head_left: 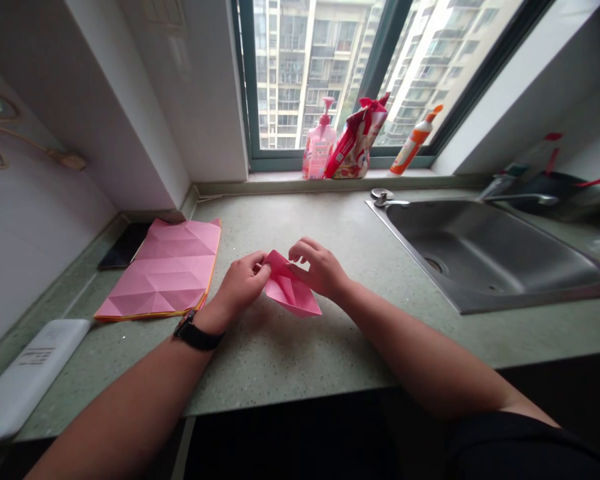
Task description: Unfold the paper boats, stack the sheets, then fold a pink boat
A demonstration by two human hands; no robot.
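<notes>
- Left hand [243, 283]: half closed, thumb and curled fingers pinching the left corner of a folded pink paper [290, 287]; black watch [197, 335] on the wrist.
- Right hand [320, 270]: fingers arched and curled over the paper's upper right side — a light pinch, firmness impossible to judge.
- Paper: between the hands, low over the speckled green countertop [280, 360]; contact with the surface unclear.
- Counter's front edge: at 6 o'clock, well apart from the hands.
- At 9 o'clock: creased pink sheet [163, 270], orange-edged, just beside a dark phone [125, 245].
- At 8 o'clock: white slab [30, 373], on the counter's left edge.
- At 3 o'clock: steel sink [485, 257], well apart, with a faucet [520, 198] beyond.
- At 12 o'clock, on the windowsill: pump bottle [319, 140], red-and-white bag [357, 137], orange-capped bottle [415, 140].
</notes>
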